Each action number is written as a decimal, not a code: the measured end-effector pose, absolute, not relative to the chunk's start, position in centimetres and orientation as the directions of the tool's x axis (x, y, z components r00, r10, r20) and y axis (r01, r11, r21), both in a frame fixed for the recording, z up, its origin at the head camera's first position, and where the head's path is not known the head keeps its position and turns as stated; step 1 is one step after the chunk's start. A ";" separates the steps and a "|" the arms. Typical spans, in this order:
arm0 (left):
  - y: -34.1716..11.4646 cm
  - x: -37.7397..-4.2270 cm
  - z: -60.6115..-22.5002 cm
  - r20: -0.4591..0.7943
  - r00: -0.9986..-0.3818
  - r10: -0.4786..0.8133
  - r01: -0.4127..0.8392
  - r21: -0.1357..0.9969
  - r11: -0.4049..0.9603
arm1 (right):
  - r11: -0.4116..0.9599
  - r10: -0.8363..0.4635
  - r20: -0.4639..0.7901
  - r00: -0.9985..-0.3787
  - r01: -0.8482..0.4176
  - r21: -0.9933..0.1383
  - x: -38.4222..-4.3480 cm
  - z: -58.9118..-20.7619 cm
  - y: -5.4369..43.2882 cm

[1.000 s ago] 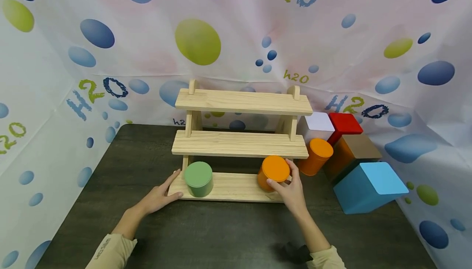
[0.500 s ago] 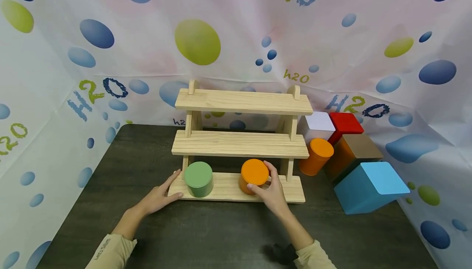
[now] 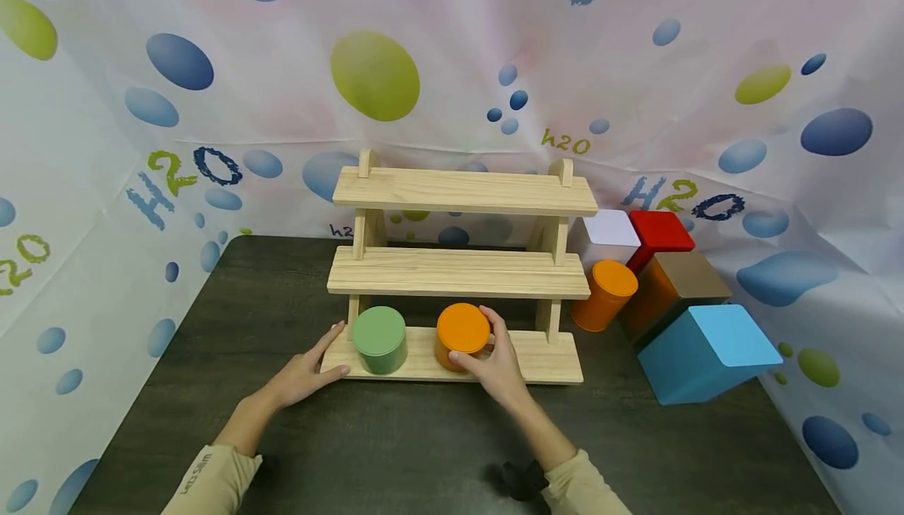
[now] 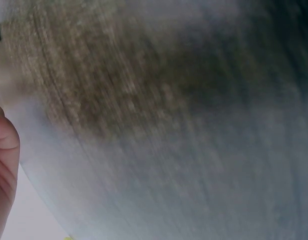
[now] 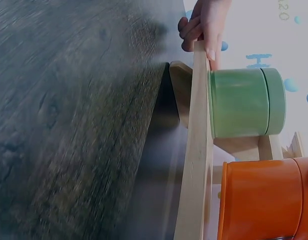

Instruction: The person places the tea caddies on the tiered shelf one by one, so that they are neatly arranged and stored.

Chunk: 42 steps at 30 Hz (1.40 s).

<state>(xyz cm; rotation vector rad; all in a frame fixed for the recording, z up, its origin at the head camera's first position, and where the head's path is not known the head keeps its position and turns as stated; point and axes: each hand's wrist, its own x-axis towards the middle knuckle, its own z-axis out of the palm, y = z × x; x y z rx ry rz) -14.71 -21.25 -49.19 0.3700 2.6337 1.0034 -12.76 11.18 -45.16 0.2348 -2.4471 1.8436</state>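
Note:
A three-tier wooden display shelf [image 3: 459, 273] stands on the table. My left hand [image 3: 300, 378] grips the left end of its bottom board; in the right wrist view its fingers [image 5: 190, 31] curl at the board's end. Just right of that hand, a green round canister [image 3: 380, 340] with a lid stands upright on the bottom board. My right hand [image 3: 494, 362] holds an orange round canister [image 3: 462, 334] between thumb and fingers, on the same board, a small gap from the green one. The left wrist view shows only part of the left hand [image 4: 3, 160] and blurred tabletop.
Right of the shelf stand a second orange canister [image 3: 605, 295], a white box [image 3: 606, 239], a red box [image 3: 658, 236], a brown box [image 3: 674, 295] and a blue box [image 3: 708, 354]. A printed curtain [image 3: 452, 52] hangs behind the dark table [image 3: 395, 452].
My right hand has moved the orange canister left along the bottom board, from near its right end to beside the green canister. The left hand has stayed in place.

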 end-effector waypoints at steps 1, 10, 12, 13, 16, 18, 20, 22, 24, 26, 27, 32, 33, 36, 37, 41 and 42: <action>-21.3 -14.7 -49.2 -0.184 -0.921 0.343 0.134 0.677 0.724 | 0.265 -0.084 0.146 -0.986 -0.163 -0.950 -12.7 -45.1 11.0; -21.3 -14.7 -49.3 -0.196 -0.920 0.338 0.122 0.678 0.725 | 0.244 -0.115 0.143 -0.983 -0.167 -0.955 -12.8 -45.3 9.9; -21.3 -14.7 -49.3 -0.197 -0.921 0.337 0.121 0.678 0.725 | 0.239 -0.119 0.145 -0.982 -0.170 -0.956 -12.9 -45.3 9.7; -21.3 -14.8 -49.2 -0.197 -0.921 0.337 0.121 0.678 0.725 | 0.238 -0.121 0.145 -0.982 -0.170 -0.956 -12.9 -45.3 9.6; -21.2 -14.9 -49.2 -0.196 -0.921 0.337 0.121 0.678 0.725 | 0.242 -0.124 0.136 -0.983 -0.163 -0.957 -13.0 -45.3 9.4; -21.1 -14.9 -49.2 -0.191 -0.921 0.340 0.125 0.679 0.723 | 0.249 -0.126 0.136 -0.983 -0.164 -0.954 -13.1 -45.4 9.4; -21.1 -15.0 -49.2 -0.184 -0.922 0.341 0.130 0.682 0.720 | 0.261 -0.127 0.142 -0.982 -0.172 -0.950 -13.1 -45.4 9.4; -21.1 -15.0 -49.2 -0.181 -0.923 0.340 0.131 0.684 0.718 | 0.262 -0.127 0.147 -0.981 -0.176 -0.949 -13.1 -45.5 9.4; -21.1 -14.9 -49.1 -0.181 -0.922 0.343 0.131 0.687 0.715 | 0.263 -0.132 0.147 -0.980 -0.177 -0.948 -13.0 -45.6 9.4; -21.2 -14.7 -49.2 -0.184 -0.922 0.340 0.127 0.686 0.717 | 0.261 -0.134 0.135 -0.982 -0.166 -0.951 -12.8 -45.6 9.3; -21.2 -14.7 -49.2 -0.185 -0.922 0.340 0.126 0.687 0.716 | 0.260 -0.132 0.129 -0.983 -0.160 -0.952 -12.8 -45.7 9.3; -21.2 -14.6 -49.4 -0.179 -0.924 0.338 0.124 0.695 0.708 | 0.278 -0.135 0.141 -0.981 -0.174 -0.945 -12.7 -45.9 9.2; -21.3 -14.6 -49.4 -0.177 -0.924 0.339 0.125 0.696 0.707 | 0.283 -0.137 0.142 -0.980 -0.176 -0.943 -12.7 -46.0 9.3; -21.3 -14.7 -49.6 -0.174 -0.927 0.334 0.123 0.698 0.705 | 0.291 -0.151 0.149 -0.977 -0.188 -0.938 -12.8 -45.9 9.3; -21.3 -14.7 -49.6 -0.172 -0.926 0.336 0.125 0.700 0.703 | 0.288 -0.153 0.151 -0.977 -0.190 -0.939 -12.8 -45.9 9.3; -21.4 -14.7 -49.8 -0.163 -0.926 0.339 0.133 0.703 0.699 | 0.287 -0.170 0.193 -0.966 -0.236 -0.929 -12.7 -45.9 9.4; -21.4 -14.7 -49.8 -0.163 -0.927 0.338 0.131 0.702 0.700 | 0.299 -0.171 0.219 -0.961 -0.262 -0.918 -12.7 -46.0 9.4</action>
